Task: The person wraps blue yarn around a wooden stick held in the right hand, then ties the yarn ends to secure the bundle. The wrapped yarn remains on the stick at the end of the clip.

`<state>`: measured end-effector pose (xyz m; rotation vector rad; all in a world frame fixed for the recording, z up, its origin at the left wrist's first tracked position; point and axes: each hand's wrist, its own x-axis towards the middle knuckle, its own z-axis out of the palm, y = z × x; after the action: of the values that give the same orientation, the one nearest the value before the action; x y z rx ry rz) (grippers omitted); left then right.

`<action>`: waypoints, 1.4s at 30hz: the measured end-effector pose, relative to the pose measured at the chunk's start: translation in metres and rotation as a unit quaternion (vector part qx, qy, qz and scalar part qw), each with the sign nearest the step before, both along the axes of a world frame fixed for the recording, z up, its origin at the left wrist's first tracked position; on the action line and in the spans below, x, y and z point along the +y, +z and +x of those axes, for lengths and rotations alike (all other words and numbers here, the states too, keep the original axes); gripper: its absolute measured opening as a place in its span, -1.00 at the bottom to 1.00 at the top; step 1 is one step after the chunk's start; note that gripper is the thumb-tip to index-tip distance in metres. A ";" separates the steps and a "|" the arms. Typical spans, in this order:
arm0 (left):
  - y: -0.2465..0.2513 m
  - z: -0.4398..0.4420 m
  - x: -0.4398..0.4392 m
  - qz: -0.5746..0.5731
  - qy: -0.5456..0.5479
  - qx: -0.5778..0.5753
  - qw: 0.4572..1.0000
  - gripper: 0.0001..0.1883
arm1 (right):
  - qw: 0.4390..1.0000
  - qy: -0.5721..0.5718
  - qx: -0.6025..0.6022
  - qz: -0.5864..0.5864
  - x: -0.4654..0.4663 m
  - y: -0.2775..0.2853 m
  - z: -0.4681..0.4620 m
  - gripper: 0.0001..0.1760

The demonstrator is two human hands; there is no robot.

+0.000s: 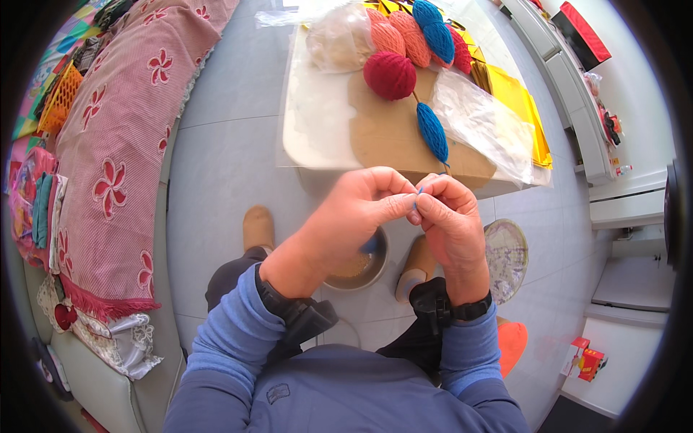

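The thumb and fingertips of my left hand [360,203] meet those of my right hand [455,216] just in front of the table edge. Between them both hands pinch a small bit of blue yarn [416,199]; most of it is hidden by the fingers. Just beyond my right hand, a spindle-shaped bundle of blue yarn [432,131] lies on a brown cardboard sheet [384,135], with a thin stick showing at its ends. A dark red yarn ball [390,76] sits behind it. Salmon yarn skeins [403,35] and another blue skein [435,32] are piled farther back.
A clear plastic bag [482,122] and folded yellow sheets [517,108] lie on the white table [314,119]. Below my hands stands a metal bowl [383,265] with small grains inside. A round patterned stool or cushion [506,260] is at right; a pink-covered sofa [124,146] is left.
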<state>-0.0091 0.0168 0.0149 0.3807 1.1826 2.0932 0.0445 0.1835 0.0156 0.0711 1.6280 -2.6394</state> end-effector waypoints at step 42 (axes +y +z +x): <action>-0.008 -0.003 0.000 -0.086 0.030 0.033 0.995 -0.90 | 0.955 0.003 0.010 0.298 0.005 0.004 0.002 -0.73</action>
<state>-0.0118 0.0166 0.0068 0.3390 1.4180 2.0241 0.0468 0.1890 0.0196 0.0561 2.3553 -2.0481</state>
